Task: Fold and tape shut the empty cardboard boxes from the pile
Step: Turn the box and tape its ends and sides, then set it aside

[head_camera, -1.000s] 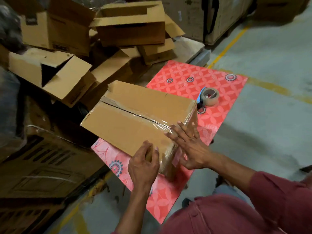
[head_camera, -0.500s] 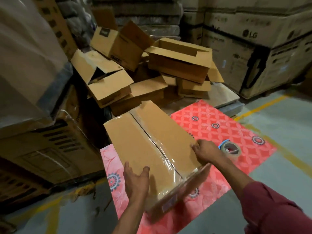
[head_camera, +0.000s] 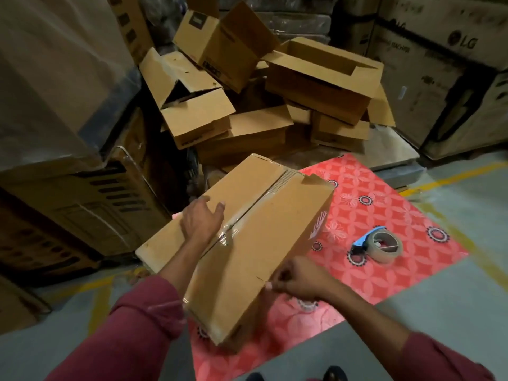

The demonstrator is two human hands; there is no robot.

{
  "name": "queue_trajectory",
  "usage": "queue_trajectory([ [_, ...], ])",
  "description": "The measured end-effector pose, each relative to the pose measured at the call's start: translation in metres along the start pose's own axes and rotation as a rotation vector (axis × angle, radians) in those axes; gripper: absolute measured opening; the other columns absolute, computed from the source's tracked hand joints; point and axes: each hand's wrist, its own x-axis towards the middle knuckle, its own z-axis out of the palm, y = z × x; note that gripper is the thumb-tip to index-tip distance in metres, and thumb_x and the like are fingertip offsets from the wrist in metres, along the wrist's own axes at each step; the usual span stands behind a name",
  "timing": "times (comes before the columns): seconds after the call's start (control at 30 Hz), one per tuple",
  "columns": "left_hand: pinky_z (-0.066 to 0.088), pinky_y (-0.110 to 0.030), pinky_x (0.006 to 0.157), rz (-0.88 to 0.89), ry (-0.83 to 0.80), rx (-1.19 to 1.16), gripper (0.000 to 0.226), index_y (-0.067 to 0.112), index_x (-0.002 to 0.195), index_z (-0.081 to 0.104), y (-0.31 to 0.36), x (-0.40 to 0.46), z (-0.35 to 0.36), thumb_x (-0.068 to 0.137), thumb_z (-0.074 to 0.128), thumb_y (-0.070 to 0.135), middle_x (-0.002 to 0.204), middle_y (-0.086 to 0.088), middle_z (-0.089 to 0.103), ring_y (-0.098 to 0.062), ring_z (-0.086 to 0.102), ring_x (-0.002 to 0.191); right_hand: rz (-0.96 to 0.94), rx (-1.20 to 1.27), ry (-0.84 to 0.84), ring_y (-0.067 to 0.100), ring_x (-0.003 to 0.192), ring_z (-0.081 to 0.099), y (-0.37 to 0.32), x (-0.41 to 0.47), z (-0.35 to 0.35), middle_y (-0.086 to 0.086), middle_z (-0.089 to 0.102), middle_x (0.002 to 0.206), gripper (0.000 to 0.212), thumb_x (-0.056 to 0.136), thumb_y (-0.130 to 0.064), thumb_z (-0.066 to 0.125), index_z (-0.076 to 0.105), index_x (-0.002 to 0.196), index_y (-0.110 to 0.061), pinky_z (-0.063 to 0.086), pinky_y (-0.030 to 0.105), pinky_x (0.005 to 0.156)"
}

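A closed cardboard box (head_camera: pixel 261 243) with clear tape along its centre seam is tilted above the red patterned mat (head_camera: pixel 384 215). My left hand (head_camera: pixel 202 220) lies flat on the box's top left flap, fingers spread. My right hand (head_camera: pixel 295 274) grips the box's near right edge with curled fingers. A roll of tape in a blue dispenser (head_camera: pixel 380 246) lies on the mat to the right of the box. The pile of open empty boxes (head_camera: pixel 275 86) lies behind the mat.
Large stacked cartons (head_camera: pixel 68 174) stand at the left, and printed appliance cartons (head_camera: pixel 439 64) stand at the back right. A pale board (head_camera: pixel 384 149) lies under the pile's right side. Yellow floor lines cross the grey concrete (head_camera: pixel 439 298).
The box has been turned and lifted. My left hand went from its near end up onto the top flap. My right hand shifted from the far side to the near right edge.
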Motion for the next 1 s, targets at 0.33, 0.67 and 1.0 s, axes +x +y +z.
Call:
queue_trajectory([
  [0.33, 0.022, -0.052, 0.125, 0.258, -0.12, 0.18, 0.074, 0.016, 0.15, 0.051, 0.06, -0.148, 0.097, 0.104, 0.025, 0.068, 0.163, -0.019, 0.039, -0.034, 0.033, 0.153, 0.183, -0.197, 0.462, 0.041, 0.128, 0.056, 0.099, 0.097, -0.163, 0.022, 0.054, 0.145, 0.062, 0.101, -0.045, 0.06, 0.048, 0.151, -0.011, 0.046, 0.043, 0.102],
  [0.67, 0.017, -0.046, 0.126, 0.524, -0.232, 0.489, 0.09, 0.032, 0.161, 0.035, -0.036, -0.121, 0.051, 0.09, 0.03, 0.088, 0.171, -0.004, 0.023, -0.024, 0.024, 0.158, 0.292, 0.033, 0.246, 0.026, 0.049, 0.07, 0.106, 0.079, -0.15, 0.013, 0.069, 0.054, 0.069, 0.094, -0.062, 0.058, 0.073, 0.062, -0.002, 0.062, 0.037, 0.058],
  [1.0, 0.044, -0.063, 0.104, 0.291, -0.07, 0.453, 0.071, 0.022, 0.139, 0.066, -0.102, -0.112, -0.002, 0.068, 0.075, 0.015, 0.146, -0.021, 0.058, -0.048, 0.047, 0.14, 0.119, 0.471, -0.297, 0.027, 0.061, 0.072, 0.032, -0.012, -0.001, 0.016, 0.077, 0.074, 0.055, 0.11, -0.035, 0.046, 0.073, 0.084, 0.005, 0.056, 0.032, 0.06],
])
